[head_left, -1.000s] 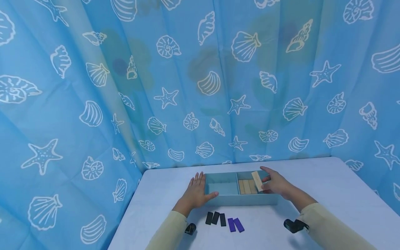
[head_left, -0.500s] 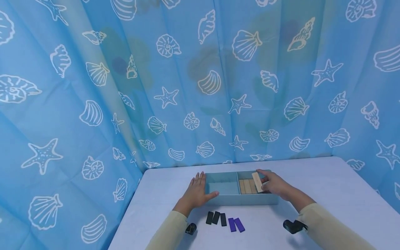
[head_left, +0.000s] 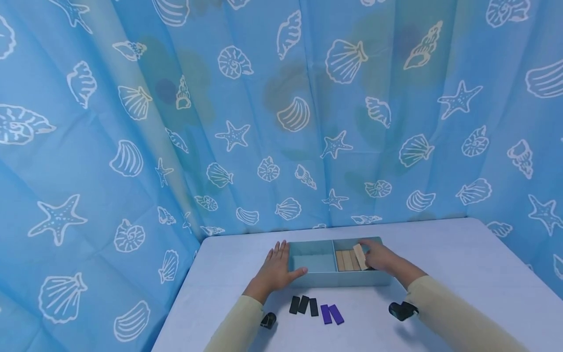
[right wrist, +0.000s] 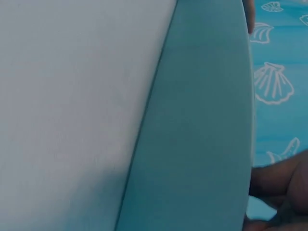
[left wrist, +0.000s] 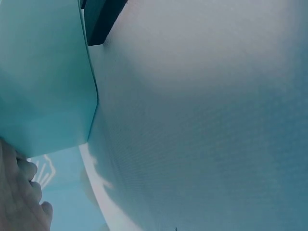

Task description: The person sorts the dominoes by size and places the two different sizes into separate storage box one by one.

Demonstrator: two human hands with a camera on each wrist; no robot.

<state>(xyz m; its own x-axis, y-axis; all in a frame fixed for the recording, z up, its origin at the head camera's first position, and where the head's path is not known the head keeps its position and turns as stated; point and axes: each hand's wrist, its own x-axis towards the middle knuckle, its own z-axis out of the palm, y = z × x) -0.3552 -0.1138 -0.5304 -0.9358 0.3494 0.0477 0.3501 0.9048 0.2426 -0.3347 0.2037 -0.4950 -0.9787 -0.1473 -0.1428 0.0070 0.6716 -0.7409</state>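
Note:
In the head view a shallow blue-grey box [head_left: 338, 279] with a divider stands on the table. The left hand [head_left: 274, 271] rests along its left side with straight fingers, the thumb over the front rim. Inside the right compartment the right hand [head_left: 380, 256] pinches a pale wooden block [head_left: 359, 257], which is tilted beside several flat wooden blocks [head_left: 347, 260] lying in a row. Only the box's outer wall and parts of the right hand's fingers [right wrist: 274, 185] show in the right wrist view; the held block is hidden there.
In front of the box lie three black blocks [head_left: 303, 305] and two purple blocks [head_left: 332, 314] on the white tabletop [head_left: 211, 288]. A blue curtain [head_left: 264, 122] with shell prints hangs behind the table. Dark devices [head_left: 402, 311] sit at both wrists.
The right hand has moved left and lower into the right compartment, bringing the pinched block closer to the row. Its raised index finger has come down. The left hand has stayed in place.

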